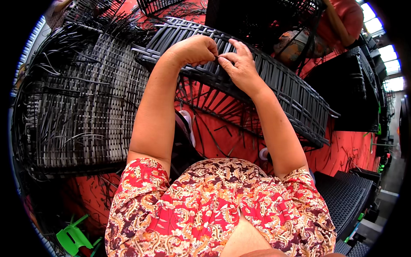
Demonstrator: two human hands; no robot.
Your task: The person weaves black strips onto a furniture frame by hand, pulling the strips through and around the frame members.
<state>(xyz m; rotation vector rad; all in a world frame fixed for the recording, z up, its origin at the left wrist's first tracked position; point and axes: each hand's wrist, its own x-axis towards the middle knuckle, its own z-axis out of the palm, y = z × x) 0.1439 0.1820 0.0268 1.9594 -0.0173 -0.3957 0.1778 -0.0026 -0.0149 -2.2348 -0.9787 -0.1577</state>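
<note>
I reach both bare arms out ahead of me, my left forearm [156, 98] and right forearm [278, 122] slanting in toward each other. My left wrist [171, 59] is bent, so the left hand [200, 49] points right, fingers curled in. My right hand [240, 64] leans up and left, thumb and forefinger close together, other fingers straighter. The fingertips of both hands nearly meet; what they pinch, if anything, is too small to tell.

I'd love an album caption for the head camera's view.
Left hand and right hand close together over a dark woven piece, with a grey woven panel to the left.
</note>
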